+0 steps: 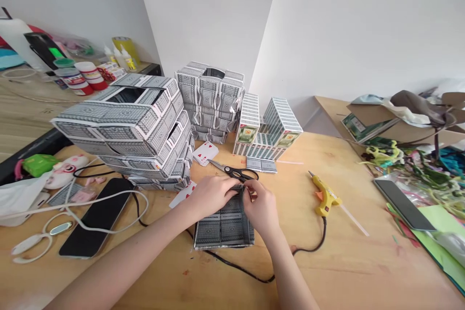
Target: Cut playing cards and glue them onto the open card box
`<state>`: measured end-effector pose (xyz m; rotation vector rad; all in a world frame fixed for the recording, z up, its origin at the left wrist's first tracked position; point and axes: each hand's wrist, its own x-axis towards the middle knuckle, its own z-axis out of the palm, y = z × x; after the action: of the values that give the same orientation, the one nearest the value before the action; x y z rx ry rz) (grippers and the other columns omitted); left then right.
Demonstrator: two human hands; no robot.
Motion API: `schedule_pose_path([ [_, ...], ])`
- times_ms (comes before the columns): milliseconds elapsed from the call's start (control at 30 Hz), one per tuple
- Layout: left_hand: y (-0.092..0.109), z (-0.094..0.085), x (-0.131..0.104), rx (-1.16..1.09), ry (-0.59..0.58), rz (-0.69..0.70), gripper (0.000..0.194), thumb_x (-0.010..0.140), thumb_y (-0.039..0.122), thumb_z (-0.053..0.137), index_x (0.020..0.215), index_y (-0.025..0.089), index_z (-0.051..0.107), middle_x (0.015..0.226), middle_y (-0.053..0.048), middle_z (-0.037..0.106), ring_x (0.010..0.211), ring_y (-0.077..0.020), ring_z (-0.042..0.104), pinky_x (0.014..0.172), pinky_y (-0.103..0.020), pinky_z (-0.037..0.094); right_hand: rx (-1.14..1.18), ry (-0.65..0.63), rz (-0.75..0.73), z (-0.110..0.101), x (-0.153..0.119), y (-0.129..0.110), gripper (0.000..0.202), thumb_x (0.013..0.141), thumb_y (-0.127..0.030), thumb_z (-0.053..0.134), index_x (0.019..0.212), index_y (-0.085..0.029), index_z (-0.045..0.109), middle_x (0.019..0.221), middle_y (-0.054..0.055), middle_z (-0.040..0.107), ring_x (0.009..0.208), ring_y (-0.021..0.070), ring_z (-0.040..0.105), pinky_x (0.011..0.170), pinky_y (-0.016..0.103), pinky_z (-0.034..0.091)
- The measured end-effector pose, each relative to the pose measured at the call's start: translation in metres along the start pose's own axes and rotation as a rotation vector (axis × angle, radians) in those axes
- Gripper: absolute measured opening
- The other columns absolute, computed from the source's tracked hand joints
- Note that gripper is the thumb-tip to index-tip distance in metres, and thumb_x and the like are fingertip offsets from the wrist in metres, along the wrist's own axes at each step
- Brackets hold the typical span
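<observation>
An open box made of playing cards [221,230], patterned grey on its inside, sits on the table in front of me. My left hand [213,194] reaches over its far left side, with fingers closed at the far wall. Opposite it, my right hand [260,204] pinches the far right corner of the same box. Both sets of fingertips are close together, and what lies between them is partly hidden. Just beyond my hands lie black-handled scissors [238,172]. Loose playing cards [205,153] rest behind the scissors, and another card [182,193] is partly under my left forearm.
Stacked card-built boxes [119,128] stand at left, another card structure [210,99] behind, and a U-shaped card piece [267,128] right of it. A yellow glue gun [325,196] lies at right, its black cord crossing near the box. A phone [98,218] and white cable [143,208] lie left.
</observation>
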<state>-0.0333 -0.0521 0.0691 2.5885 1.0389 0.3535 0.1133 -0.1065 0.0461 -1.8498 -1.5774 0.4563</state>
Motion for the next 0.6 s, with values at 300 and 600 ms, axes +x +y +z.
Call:
schedule_pose_path([
  [300,0.009,0.003,0.014,0.177,-0.060,-0.024,0.020,0.087,0.020,0.034,0.083,0.015,0.053,0.075,-0.007,0.063,0.070,-0.0203,0.062,0.060,-0.029,0.047,0.257,-0.018,0.097,0.006,-0.001,0.004,0.020,0.073,-0.022,0.043,0.083,-0.017,0.060,0.075,0.004,0.068,0.064,0.0156,0.062,0.059,0.024,0.046],
  [600,0.009,0.006,0.011,0.193,-0.110,0.008,0.015,0.087,0.013,0.030,0.086,0.015,0.045,0.079,-0.009,0.063,0.073,-0.0217,0.063,0.058,-0.029,0.047,0.165,-0.024,0.050,0.003,-0.001,0.004,0.026,0.076,-0.020,0.039,0.086,-0.015,0.063,0.075,0.006,0.068,0.063,0.0164,0.061,0.054,0.023,0.042],
])
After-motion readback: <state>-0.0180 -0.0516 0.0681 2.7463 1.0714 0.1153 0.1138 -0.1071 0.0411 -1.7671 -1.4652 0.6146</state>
